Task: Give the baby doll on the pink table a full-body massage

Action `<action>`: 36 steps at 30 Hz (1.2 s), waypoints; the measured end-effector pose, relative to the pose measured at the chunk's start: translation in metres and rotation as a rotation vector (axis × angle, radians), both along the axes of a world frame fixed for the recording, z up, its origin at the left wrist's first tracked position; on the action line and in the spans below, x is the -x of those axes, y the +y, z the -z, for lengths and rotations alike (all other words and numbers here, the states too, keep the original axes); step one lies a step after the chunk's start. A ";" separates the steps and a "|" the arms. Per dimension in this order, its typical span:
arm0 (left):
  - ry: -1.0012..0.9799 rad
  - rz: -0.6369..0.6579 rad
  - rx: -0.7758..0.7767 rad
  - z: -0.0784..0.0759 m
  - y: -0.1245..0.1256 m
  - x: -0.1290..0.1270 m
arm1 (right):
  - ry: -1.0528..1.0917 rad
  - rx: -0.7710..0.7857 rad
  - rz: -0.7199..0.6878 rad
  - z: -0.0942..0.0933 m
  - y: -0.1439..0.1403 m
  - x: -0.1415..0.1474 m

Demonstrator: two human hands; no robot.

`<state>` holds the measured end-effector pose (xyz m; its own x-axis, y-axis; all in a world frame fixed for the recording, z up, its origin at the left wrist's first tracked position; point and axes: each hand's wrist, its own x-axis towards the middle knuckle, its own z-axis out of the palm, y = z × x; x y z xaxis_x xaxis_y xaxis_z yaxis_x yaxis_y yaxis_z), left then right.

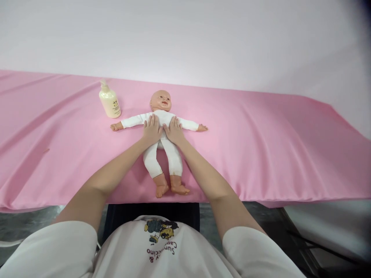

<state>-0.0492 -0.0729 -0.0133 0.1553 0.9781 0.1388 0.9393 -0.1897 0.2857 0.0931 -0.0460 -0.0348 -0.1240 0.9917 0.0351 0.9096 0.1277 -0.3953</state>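
A baby doll with a cloth body in white lies on its back, head away from me, arms spread wide and legs toward me. On one side of its torso my left hand rests flat with the fingers extended. My right hand lies flat on the other side of the torso, its fingers stretched toward the doll's shoulder. The two thumbs are close together near the middle of the belly. Neither hand grips anything. Part of the doll's torso is hidden under my palms.
A cream pump bottle stands to the left of the doll's head. Pink cloth with folds covers the table, whose front edge is close to my body. Behind it rises a white wall. A small thin mark or scrap lies far left on the cloth.
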 end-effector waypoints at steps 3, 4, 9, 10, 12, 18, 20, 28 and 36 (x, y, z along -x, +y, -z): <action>0.037 0.147 0.000 0.000 -0.006 0.007 | -0.004 -0.024 -0.023 0.000 0.007 0.000; 0.043 0.192 0.001 0.001 -0.006 0.010 | -0.002 -0.037 -0.038 0.001 0.009 0.000; 0.063 0.368 -0.014 0.009 0.006 0.016 | 0.028 -0.116 -0.158 0.009 0.014 -0.007; 0.060 0.399 -0.022 0.011 0.009 0.017 | 0.036 -0.138 -0.209 0.010 0.015 -0.008; 0.041 0.453 -0.039 0.015 0.014 0.018 | 0.055 -0.187 -0.322 0.009 0.018 -0.011; -0.040 0.611 -0.149 0.016 0.016 0.026 | 0.021 -0.334 -0.698 -0.007 0.019 -0.010; -0.069 0.685 -0.143 0.016 0.016 0.030 | 0.005 -0.359 -0.785 -0.011 0.019 -0.008; -0.142 0.699 -0.239 0.022 0.022 0.031 | 0.173 -0.310 -0.687 -0.003 0.027 -0.006; -0.181 0.474 -0.211 0.024 0.023 0.026 | 0.173 -0.258 -0.432 0.000 0.031 0.005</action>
